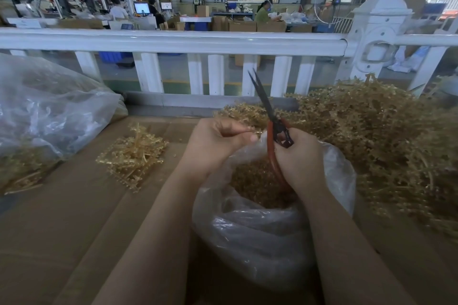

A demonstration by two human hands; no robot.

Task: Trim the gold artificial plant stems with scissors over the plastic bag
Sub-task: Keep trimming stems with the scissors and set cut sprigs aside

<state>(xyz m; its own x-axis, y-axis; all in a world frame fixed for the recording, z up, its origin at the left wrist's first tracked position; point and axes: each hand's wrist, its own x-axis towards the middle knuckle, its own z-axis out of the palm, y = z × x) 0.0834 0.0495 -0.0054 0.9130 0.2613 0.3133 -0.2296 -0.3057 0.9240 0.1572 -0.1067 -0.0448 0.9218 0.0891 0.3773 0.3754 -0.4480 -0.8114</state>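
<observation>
Head view is looking down at two bare hands working over a clear plastic bag (pixel 267 225) that is sitting open on the brown cardboard worktop (pixel 62 218). The left hand (pixel 215 141) is curling its fingers and pinching a thin gold bit at its tips (it is too small to tell if it is a whole stem or just a scrap). The right hand (pixel 297 156) is gripping the scissors (pixel 271 119) by their red handles, so this grip is closed around the tool. The dark blades are pointing up and away, and they are sitting almost together, not biting on anything.

The bag is lying right under both hands, and its inside is already holding a layer of little gold pieces, so a fair bit of cutting looks done. A small bunch of gold stems (pixel 132 153) is lying to the left on the worktop, well apart from the bag; these may be the finished ones, though that is only a guess. A very big heap of gold stems (pixel 371 136) is piling up on the right, just beside the bag, so a lot of work seems to be left. Another big plastic bag (pixel 49 111) is slumping at the far left, beside a white railing (pixel 173 42).
</observation>
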